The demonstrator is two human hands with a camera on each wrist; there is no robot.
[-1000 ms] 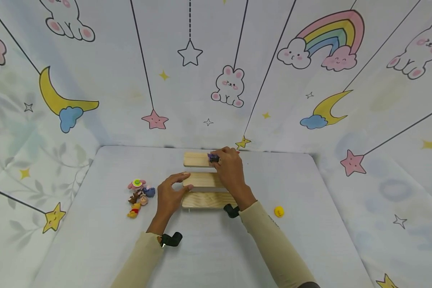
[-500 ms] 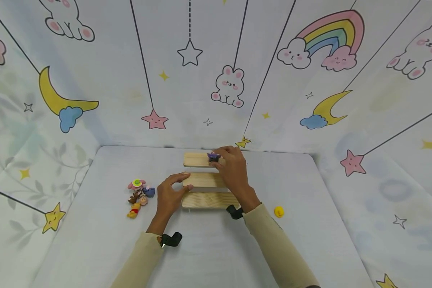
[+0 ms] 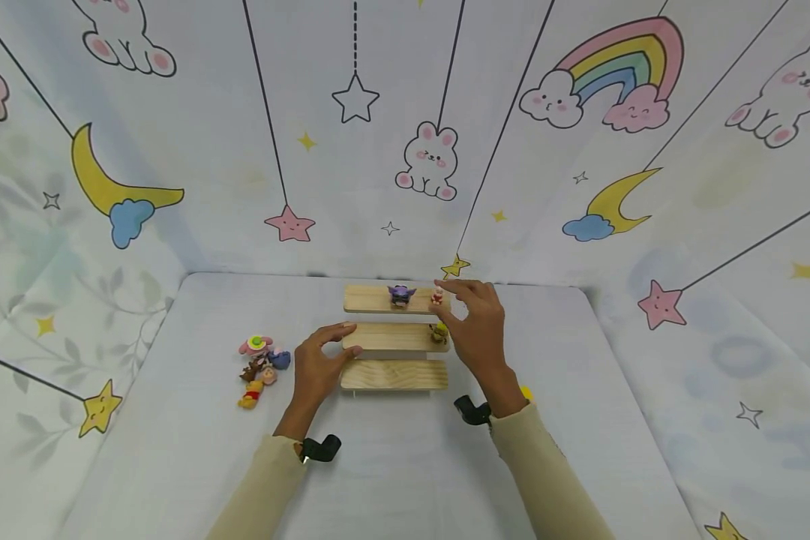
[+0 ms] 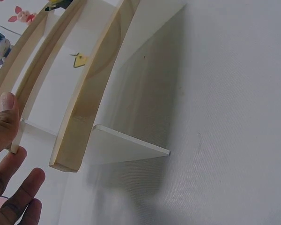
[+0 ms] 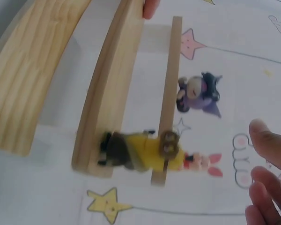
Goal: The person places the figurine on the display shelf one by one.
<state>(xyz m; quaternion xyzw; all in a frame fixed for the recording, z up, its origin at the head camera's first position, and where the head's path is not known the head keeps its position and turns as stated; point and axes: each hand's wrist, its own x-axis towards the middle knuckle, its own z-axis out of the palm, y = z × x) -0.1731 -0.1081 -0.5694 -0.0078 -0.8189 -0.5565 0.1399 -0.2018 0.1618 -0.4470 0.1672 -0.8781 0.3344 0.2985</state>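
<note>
A three-tier wooden display shelf stands mid-table. My left hand grips the left end of its middle plank, thumb in front and index finger behind. On the top plank stand a purple-and-black figurine and, at the right end, a small pink rabbit-eared figurine. A yellow Minion figurine stands at the middle plank's right end. My right hand is at the top plank's right end, thumb and index spread near the pink figurine. In the right wrist view these fingers hold nothing.
Left of the shelf lies a group of several small figurines, with a Winnie-the-Pooh figurine nearest. A yellow object on the right is partly hidden by my right wrist. A printed cloth wall rises behind the table.
My right hand has let go of the purple-and-black figurine, left standing on the top plank, and moved right to the pink figurine. The Minion has come into view. My left hand has stayed put.
</note>
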